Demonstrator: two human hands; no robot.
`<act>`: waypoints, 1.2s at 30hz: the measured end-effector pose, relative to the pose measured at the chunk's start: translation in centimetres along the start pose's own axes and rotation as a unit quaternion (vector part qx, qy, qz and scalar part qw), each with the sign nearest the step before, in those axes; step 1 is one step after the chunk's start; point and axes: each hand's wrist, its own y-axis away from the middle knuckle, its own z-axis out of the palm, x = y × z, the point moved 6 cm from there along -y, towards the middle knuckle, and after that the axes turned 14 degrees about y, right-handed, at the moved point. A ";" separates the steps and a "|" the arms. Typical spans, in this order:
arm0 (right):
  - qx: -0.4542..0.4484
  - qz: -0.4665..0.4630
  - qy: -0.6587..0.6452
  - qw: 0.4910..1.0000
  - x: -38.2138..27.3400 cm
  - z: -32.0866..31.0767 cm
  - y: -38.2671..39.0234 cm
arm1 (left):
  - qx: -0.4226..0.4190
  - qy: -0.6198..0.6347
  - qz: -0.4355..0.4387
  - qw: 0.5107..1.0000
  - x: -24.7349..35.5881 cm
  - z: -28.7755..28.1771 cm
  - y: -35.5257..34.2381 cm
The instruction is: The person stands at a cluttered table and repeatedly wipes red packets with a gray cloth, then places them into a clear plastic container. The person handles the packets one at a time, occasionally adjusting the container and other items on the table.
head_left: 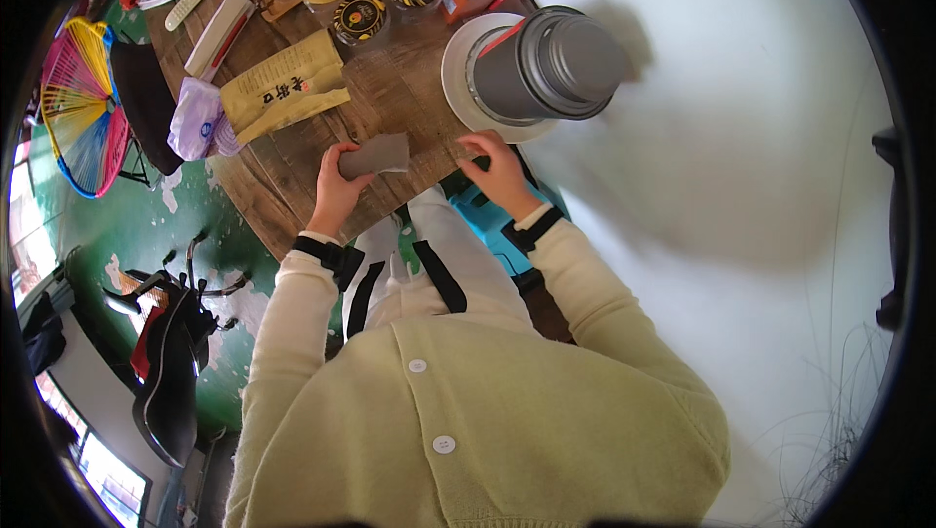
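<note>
My left hand [339,187] is closed around a small grey-brown roll or folded piece [382,155], whose material I cannot make out, over the near edge of the wooden table [400,89]. To the right, my right hand [497,175] hovers at the table's edge, its fingers curved and apart, with nothing seen between them. Just beyond it is a large grey vacuum flask [575,60] with a stepped lid. The flask stands on a white plate [455,75]. A yellow packet [283,89] lies flat beyond my left hand.
A purple-and-white tissue pack [198,120] and a white-and-red box [220,38] lie at the left. Several jars, among them two black-lidded tubs [359,18], crowd the back. A white wall [721,167] rises at right; a blue object [492,226] is below the table edge.
</note>
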 end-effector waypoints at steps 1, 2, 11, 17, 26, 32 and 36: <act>0.004 0.038 -0.019 0.999 1.8 -0.6 0.7 | 0.007 -0.061 0.013 0.998 0.1 0.0 -0.2; 0.045 0.079 -0.006 0.996 3.5 -1.7 1.5 | 0.014 -0.100 0.038 0.994 0.5 0.1 -0.1; 0.212 0.299 -0.118 0.923 12.7 -6.1 3.3 | 0.002 -0.274 0.117 0.955 7.2 3.4 -0.9; 0.162 0.353 -0.209 0.897 15.8 -4.7 2.0 | -0.061 -0.118 0.127 0.983 7.1 9.5 -6.1; 0.097 0.299 -0.350 0.883 16.3 -4.5 2.0 | -0.084 0.107 -0.129 0.982 0.3 16.5 -10.5; 0.086 0.292 -0.380 0.873 15.9 -5.2 1.9 | -0.072 0.124 -0.132 0.981 0.7 16.5 -10.8; 0.086 0.310 -0.350 0.880 16.1 -4.7 2.1 | -0.047 0.107 -0.117 0.986 1.2 16.3 -10.3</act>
